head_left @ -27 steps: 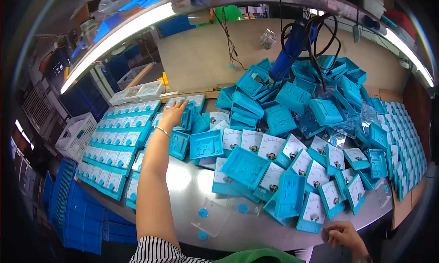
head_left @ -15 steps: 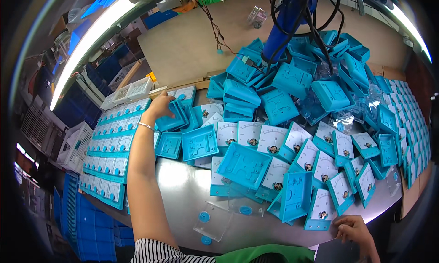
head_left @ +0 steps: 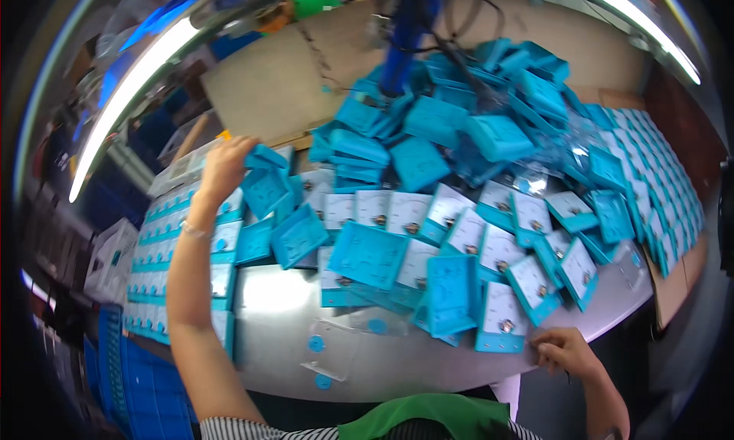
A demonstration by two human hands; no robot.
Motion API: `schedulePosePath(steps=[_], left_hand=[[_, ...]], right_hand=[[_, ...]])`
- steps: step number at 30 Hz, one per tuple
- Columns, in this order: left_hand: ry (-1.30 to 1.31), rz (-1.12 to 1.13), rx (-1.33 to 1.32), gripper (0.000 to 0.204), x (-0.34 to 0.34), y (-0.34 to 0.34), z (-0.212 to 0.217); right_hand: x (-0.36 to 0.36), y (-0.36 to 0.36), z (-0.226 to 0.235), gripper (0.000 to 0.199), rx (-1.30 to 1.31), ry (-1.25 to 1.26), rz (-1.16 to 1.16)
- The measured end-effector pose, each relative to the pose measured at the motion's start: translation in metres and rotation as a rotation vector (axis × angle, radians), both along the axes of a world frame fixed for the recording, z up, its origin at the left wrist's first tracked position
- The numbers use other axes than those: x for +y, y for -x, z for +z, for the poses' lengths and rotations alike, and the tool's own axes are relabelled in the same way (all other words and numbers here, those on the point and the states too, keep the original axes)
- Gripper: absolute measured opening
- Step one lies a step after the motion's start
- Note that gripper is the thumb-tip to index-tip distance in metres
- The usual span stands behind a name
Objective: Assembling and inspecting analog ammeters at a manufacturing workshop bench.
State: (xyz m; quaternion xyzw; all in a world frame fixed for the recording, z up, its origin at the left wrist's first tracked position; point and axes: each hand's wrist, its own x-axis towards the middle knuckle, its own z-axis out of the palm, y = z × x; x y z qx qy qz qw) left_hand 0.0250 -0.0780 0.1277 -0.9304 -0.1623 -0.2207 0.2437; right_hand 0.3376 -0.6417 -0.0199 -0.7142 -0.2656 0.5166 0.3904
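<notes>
Turquoise-and-white rows of rectangular meter panels (head_left: 153,247) fill my far left; beside them, the left hand (head_left: 227,165) pinches a turquoise plastic case (head_left: 265,158). Rightward I see heaped turquoise cases (head_left: 419,163), a white-faced meter (head_left: 503,314), then the right hand (head_left: 567,351), fingers curled; whether they hold anything, I cannot tell.

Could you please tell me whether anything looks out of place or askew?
Yes, the teal cases at the back are heaped at odd angles, unlike the neat rows of meters at right. A clear cover lies apart near the front edge of the table.
</notes>
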Motion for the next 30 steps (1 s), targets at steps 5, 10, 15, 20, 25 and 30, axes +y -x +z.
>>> schedulePosePath(steps=[5, 10, 15, 20, 25, 30], left_hand=[[-0.134, -0.356, -0.192, 0.033, -0.104, -0.069, 0.014], [-0.203, -0.819, -0.372, 0.028, -0.195, -0.215, 0.013], [-0.263, -0.81, -0.488, 0.046, -0.244, -0.365, 0.002], [-0.011, -0.425, -0.606, 0.057, -0.236, -0.417, -0.029], [0.473, -0.534, -0.131, 0.051, -0.175, -0.238, -0.035], [0.651, -0.008, -0.27, 0.024, -0.101, -0.057, -0.037]], right_hand=[[0.002, -0.002, -0.002, 0.024, 0.009, -0.037, 0.024], [-0.008, -0.01, -0.005, 0.026, 0.019, -0.066, 0.062], [-0.002, -0.007, -0.006, 0.026, 0.073, -0.092, 0.082], [-0.007, -0.018, -0.008, 0.025, 0.099, -0.113, 0.124], [-0.006, -0.015, -0.008, 0.027, 0.17, -0.145, -0.024], [-0.021, -0.017, -0.01, 0.027, 0.072, -0.142, -0.077]])
